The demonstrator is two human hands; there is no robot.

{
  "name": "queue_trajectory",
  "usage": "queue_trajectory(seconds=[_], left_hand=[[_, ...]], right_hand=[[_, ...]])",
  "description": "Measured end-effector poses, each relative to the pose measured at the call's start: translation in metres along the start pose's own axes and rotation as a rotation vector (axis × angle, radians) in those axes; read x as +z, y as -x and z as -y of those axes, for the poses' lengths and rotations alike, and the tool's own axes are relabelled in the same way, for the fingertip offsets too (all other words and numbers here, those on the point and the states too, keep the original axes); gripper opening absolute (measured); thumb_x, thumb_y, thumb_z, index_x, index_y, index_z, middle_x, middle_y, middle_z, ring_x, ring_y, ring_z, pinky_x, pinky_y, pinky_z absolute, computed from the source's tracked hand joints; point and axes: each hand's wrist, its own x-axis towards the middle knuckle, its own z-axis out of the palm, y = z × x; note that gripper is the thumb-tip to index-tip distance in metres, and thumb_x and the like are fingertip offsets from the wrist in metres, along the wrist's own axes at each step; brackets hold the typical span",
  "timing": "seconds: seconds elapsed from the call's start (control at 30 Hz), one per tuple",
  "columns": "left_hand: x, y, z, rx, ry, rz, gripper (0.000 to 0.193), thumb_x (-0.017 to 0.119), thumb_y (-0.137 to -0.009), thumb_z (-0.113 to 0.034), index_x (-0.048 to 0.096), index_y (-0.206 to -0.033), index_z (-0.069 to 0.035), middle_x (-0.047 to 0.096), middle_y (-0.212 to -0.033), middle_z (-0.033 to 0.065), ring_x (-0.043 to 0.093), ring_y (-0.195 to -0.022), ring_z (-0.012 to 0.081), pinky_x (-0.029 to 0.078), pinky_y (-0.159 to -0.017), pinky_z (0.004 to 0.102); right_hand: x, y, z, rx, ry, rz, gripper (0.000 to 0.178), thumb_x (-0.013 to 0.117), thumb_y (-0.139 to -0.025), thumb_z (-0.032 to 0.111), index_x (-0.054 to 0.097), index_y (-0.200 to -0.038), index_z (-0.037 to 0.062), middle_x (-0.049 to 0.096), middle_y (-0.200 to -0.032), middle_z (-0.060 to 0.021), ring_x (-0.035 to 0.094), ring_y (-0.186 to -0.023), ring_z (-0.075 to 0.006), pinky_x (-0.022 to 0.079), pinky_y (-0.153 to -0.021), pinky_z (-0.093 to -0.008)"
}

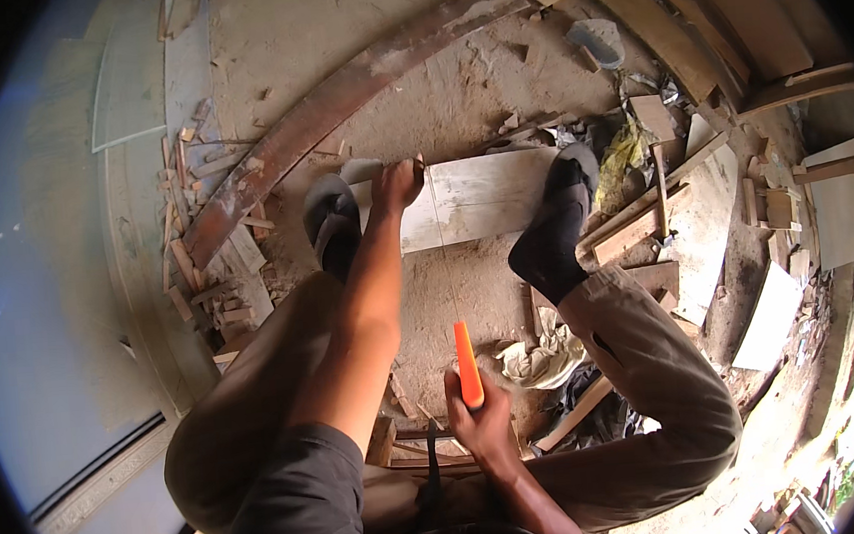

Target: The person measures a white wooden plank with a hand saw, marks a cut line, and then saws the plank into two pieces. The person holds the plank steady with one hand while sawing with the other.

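Note:
A pale wooden board [487, 194] lies crosswise between my two feet, a dark-shod foot at either end. My left hand [399, 185] is closed on the board's far edge, left of its middle. In my right hand [481, 418], close to my body, is the orange handle of a hand saw [469, 364], with my fingers wrapped round it. The saw's thin blade shows nearly edge-on. It runs away from me to the board and crosses it just right of my left hand. How deep the blade sits in the wood is too fine to tell.
A long reddish-brown beam [334, 99] curves across the ground beyond the board. Wood scraps lie along the left. At right are a hammer [661, 190], a yellow plastic wrapper [621, 159] and loose boards. A crumpled cloth [544, 356] lies between my legs.

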Motion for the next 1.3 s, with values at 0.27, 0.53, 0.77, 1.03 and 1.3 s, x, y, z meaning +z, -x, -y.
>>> queue_trajectory(seconds=[0.27, 0.53, 0.77, 1.03, 1.3], left_hand=[[0.033, -0.001, 0.008, 0.113, -0.055, -0.409, 0.05, 0.049, -0.097, -0.04, 0.063, -0.062, -0.007, 0.066, -0.066, 0.0153, 0.067, -0.062, 0.0298, 0.05, -0.055, 0.044], [0.031, -0.007, 0.001, 0.151, -0.157, -0.474, 0.029, 0.063, -0.09, -0.026, 0.064, -0.064, -0.012, 0.058, -0.06, 0.007, 0.059, -0.052, 0.0238, 0.046, -0.051, 0.0401], [0.082, -0.012, 0.028, 0.339, -0.242, -0.937, 0.01, 0.068, -0.087, -0.024, 0.062, -0.09, -0.017, 0.063, -0.086, 0.0039, 0.062, -0.072, 0.0207, 0.047, -0.057, 0.0366], [0.072, -0.023, 0.045, 0.449, -0.385, -1.086, 0.025, 0.072, -0.08, -0.023, 0.058, -0.061, -0.016, 0.052, -0.055, 0.0034, 0.056, -0.049, 0.0205, 0.047, -0.05, 0.033], [0.068, -0.001, 0.046, 0.377, -0.344, -0.931, 0.027, 0.072, -0.08, -0.025, 0.057, -0.058, -0.019, 0.06, -0.058, 0.0052, 0.056, -0.047, 0.0225, 0.044, -0.045, 0.0397]], right_hand=[[-0.004, -0.007, -0.011, 0.039, 0.043, 0.068, 0.024, 0.068, -0.085, 0.017, 0.062, -0.094, -0.0038, 0.062, -0.067, -0.0087, 0.062, -0.061, -0.011, 0.048, -0.056, -0.0272], [0.004, -0.042, 0.004, 0.01, 0.123, -0.037, 0.018, 0.066, -0.09, 0.009, 0.058, -0.079, -0.003, 0.052, -0.055, -0.0098, 0.047, -0.052, -0.007, 0.039, -0.047, -0.0296], [0.012, -0.039, -0.001, 0.125, 0.112, 0.015, 0.017, 0.062, -0.093, 0.009, 0.06, -0.08, -0.0026, 0.054, -0.057, -0.0041, 0.049, -0.056, -0.0064, 0.041, -0.05, -0.0273], [0.05, -0.113, -0.007, 0.059, 0.089, 0.006, 0.023, 0.062, -0.091, 0.009, 0.054, -0.073, -0.0018, 0.045, -0.054, -0.0089, 0.039, -0.052, -0.0082, 0.036, -0.045, -0.0329], [0.035, -0.086, -0.007, 0.34, -0.009, 0.022, 0.023, 0.061, -0.087, 0.008, 0.053, -0.067, -0.0007, 0.05, -0.056, -0.0074, 0.046, -0.054, -0.0091, 0.037, -0.049, -0.0303]])
